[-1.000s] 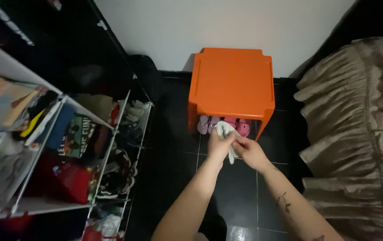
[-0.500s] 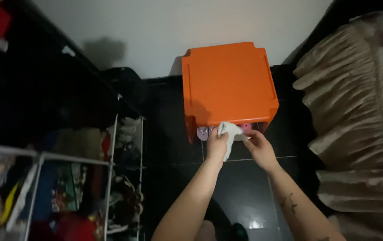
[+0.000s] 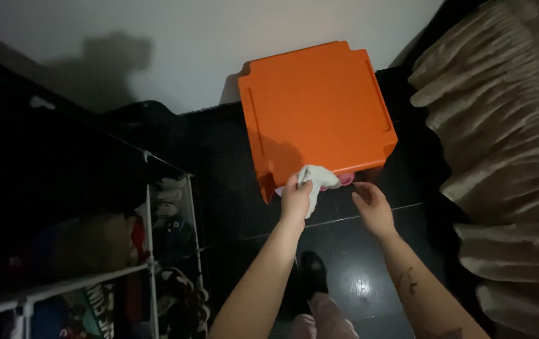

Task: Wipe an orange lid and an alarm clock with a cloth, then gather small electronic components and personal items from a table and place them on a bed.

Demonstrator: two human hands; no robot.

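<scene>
The left hand (image 3: 296, 199) grips a white cloth (image 3: 313, 180) at the orange stool's (image 3: 316, 107) edge; the right hand (image 3: 373, 205) hangs open, empty.

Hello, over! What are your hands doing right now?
Left hand gripping white cloth at orange table edge. Right hand open, empty. Pink shoes underneath.

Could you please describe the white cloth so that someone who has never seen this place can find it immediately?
Find the orange plastic table standing against the pale wall, beside the ruffled beige bed cover. At the table's near edge, the left hand grips a small crumpled white cloth, while the right hand is open beside it. It is the only white item there; the pink sandals under the table are coloured.
</scene>
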